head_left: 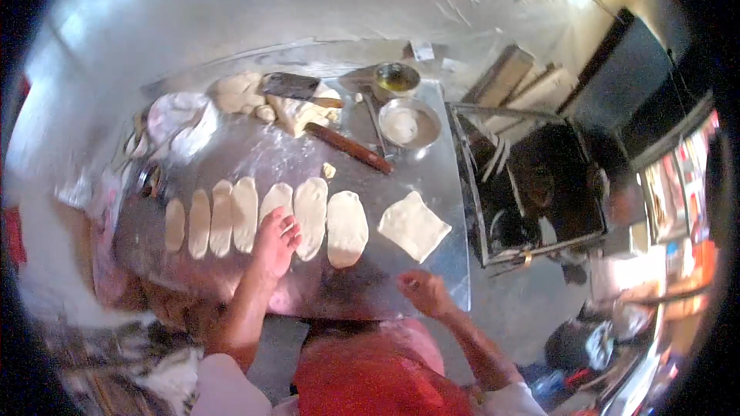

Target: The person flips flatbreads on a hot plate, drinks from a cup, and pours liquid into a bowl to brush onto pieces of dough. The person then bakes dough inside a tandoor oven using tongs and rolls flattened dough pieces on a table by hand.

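Note:
Several flat oval dough pieces lie side by side on the metal table [347, 293]. My left hand [277, 243] is over the lower part of one oval piece [277, 196], its fingers apart and nothing seen in them. Just right of it lies a longer oval [311, 216], then a wide one [347, 229]. A squarish dough sheet [415, 226] rests near the table's right side. Below that sheet is my right hand [424, 291], its fingers curled; whether they hold anything is too small to tell.
At the back are a dough mass [239, 94], a dark flat scraper [290, 85], a wooden rolling pin [349, 147], a bowl of white flour [409, 124] and a bowl with yellowish liquid [396, 77]. A white cloth [183, 125] sits left. A dark metal-framed box [539, 185] stands right.

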